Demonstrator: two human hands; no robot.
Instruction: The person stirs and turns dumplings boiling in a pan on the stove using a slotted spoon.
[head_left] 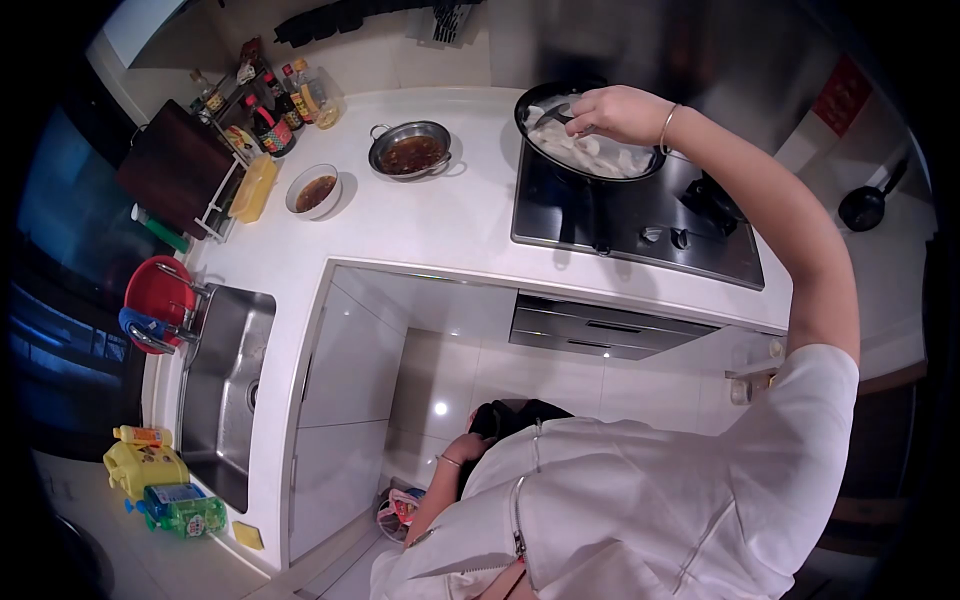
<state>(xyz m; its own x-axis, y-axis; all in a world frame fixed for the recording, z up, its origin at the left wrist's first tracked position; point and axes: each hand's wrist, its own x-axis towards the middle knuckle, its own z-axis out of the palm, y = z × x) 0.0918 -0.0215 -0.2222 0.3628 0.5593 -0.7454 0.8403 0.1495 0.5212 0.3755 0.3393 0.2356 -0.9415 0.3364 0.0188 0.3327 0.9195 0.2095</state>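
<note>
My right hand (622, 115) is closed above a black pan (520, 120) on the stove. Its fingers grip a dark utensil (556, 114) whose end reaches into the pan; I cannot make out its exact kind. Pale dumplings (585, 150) lie in cloudy liquid there. Down by my waist, my left hand (468, 447) rests against something black (520, 412), perhaps cloth. Its fingers are mostly hidden, so their grip does not show.
Left of the stove (620, 220) stand a two-handled metal pan (437, 133) and a white bowl (329, 203), both with brown sauce. Sauce bottles (270, 130) line the back left corner. A sink (215, 400) lies left, with a red basin (160, 285) and detergent bottles (150, 468).
</note>
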